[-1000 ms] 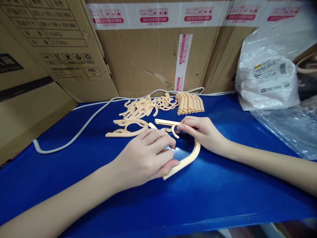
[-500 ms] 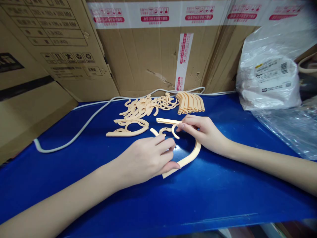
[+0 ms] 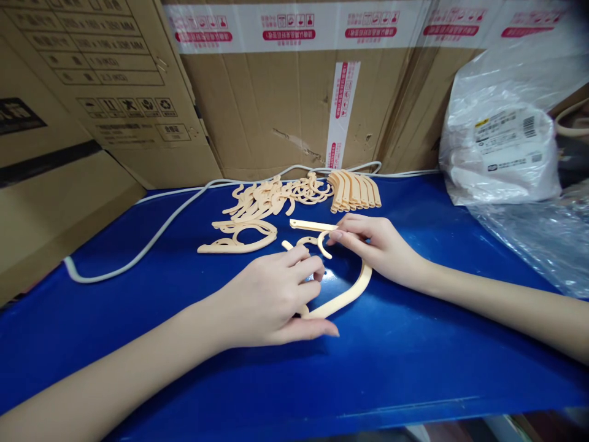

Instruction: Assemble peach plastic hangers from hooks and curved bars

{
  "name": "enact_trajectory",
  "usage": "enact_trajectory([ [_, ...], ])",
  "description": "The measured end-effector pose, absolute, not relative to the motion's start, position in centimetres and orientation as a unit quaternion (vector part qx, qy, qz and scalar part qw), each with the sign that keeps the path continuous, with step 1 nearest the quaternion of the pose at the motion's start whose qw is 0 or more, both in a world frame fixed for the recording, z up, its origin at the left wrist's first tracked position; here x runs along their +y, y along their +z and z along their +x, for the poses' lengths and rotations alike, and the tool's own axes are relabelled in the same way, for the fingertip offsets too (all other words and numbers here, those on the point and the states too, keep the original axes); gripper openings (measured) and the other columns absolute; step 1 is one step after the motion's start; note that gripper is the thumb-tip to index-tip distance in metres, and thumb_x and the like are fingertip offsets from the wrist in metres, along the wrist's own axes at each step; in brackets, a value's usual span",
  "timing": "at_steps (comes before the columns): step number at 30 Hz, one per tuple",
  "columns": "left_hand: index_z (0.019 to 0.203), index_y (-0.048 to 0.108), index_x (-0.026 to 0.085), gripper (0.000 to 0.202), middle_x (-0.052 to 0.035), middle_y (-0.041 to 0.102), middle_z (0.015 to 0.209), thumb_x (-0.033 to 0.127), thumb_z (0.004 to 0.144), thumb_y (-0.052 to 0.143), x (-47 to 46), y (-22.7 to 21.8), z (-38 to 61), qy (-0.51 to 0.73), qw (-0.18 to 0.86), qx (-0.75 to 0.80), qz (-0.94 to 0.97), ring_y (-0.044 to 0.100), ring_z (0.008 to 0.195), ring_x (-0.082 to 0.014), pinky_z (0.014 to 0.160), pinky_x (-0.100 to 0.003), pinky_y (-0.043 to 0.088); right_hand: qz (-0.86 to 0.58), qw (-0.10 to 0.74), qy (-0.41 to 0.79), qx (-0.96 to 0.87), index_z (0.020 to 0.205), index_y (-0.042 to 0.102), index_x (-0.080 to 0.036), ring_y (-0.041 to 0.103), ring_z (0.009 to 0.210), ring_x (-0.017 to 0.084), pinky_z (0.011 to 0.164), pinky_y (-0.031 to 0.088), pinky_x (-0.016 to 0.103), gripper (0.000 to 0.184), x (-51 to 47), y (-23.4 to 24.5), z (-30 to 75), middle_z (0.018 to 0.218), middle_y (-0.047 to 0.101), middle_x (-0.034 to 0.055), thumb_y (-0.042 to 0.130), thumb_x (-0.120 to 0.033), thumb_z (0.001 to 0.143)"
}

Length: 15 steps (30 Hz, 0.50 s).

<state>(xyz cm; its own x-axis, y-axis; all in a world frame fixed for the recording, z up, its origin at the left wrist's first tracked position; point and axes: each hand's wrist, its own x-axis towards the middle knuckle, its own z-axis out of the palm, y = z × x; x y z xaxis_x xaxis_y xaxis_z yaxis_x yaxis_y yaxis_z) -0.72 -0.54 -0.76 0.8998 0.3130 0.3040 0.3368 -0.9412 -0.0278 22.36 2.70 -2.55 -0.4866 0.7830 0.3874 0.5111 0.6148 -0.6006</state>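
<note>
Cream plastic pieces, looking like parts of a folding clothes hanger, are between my hands over the blue surface. My left hand (image 3: 271, 294) curls its fingers round the near end of a long curved hanger arm (image 3: 350, 296); its thumb lies along the near side. Beneath those fingers, a hook-shaped piece (image 3: 307, 241) is partly hidden. My right hand (image 3: 384, 248) pinches a curved hook (image 3: 323, 247) and a straight-edged arm (image 3: 311, 225) between thumb and fingertips. The far end of the long arm passes under this hand. How the parts join is hidden.
A joined hanger (image 3: 243, 239) lies left of my hands. Behind it are a heap of loose hooks (image 3: 257, 199) and a row of stacked arms (image 3: 354, 190). A white cable (image 3: 170, 224), cardboard boxes (image 3: 276, 104) and a plastic-wrapped package (image 3: 501, 147) surround the surface.
My left thumb has slid off the long arm toward the near side. The near end of that arm has shifted up a little under my fingers. My right hand stays almost still.
</note>
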Motion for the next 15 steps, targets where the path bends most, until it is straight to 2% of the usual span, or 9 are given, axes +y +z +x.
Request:
enact_trajectory([
  [2,0.068,0.059,0.015,0.045,-0.0094,0.063,0.093,0.053,0.091,0.052,-0.52,-0.84,-0.75,-0.136,0.011,-0.17,-0.976,0.057,0.085,-0.0213,0.073,-0.034,0.05,-0.383,0.322,0.201,-0.842,0.083,0.068,-0.016,0.056,0.073,0.013,0.068,0.041,0.026,0.032,2.7,-2.54,22.31,0.08,0.062,0.0028,0.047,-0.034,0.098],
  [6,0.073,0.06,0.015,0.034,-0.0096,0.064,0.098,0.043,0.092,0.054,-0.43,-1.0,-0.69,-0.142,-0.002,-0.184,-0.973,0.058,0.095,-0.0234,0.08,-0.036,0.051,-0.37,0.318,0.191,-0.852,0.081,0.065,-0.016,0.055,0.073,0.012,0.068,0.041,0.025,0.03,2.7,-2.57,22.24,0.08,0.059,0.0025,0.047,-0.033,0.098],
  [9,0.072,0.061,0.015,0.034,-0.0108,0.064,0.104,0.043,0.091,0.056,-0.39,-1.01,-0.66,-0.158,-0.002,-0.186,-0.97,0.057,0.105,-0.0263,0.086,-0.039,0.051,-0.367,0.32,0.194,-0.852,0.08,0.063,-0.017,0.054,0.072,0.012,0.067,0.041,0.026,0.03,2.72,-2.63,22.26,0.079,0.059,0.0023,0.047,-0.034,0.098],
  [12,0.07,0.058,0.016,0.032,-0.0105,0.064,0.107,0.042,0.089,0.058,-0.47,-0.98,-0.7,-0.167,-0.006,-0.189,-0.968,0.057,0.109,-0.0267,0.086,-0.037,0.052,-0.366,0.323,0.197,-0.85,0.081,0.063,-0.017,0.055,0.072,0.013,0.068,0.041,0.026,0.029,2.72,-2.65,22.29,0.08,0.059,0.0026,0.047,-0.034,0.098],
  [15,0.07,0.056,0.016,0.025,-0.0089,0.064,0.105,0.032,0.089,0.059,-0.66,-0.96,-0.69,-0.18,-0.003,-0.187,-0.966,0.057,0.11,-0.0252,0.086,-0.034,0.051,-0.368,0.328,0.194,-0.848,0.083,0.064,-0.017,0.054,0.073,0.013,0.068,0.04,0.026,0.026,2.67,-2.61,22.26,0.082,0.059,0.0025,0.048,-0.033,0.097],
])
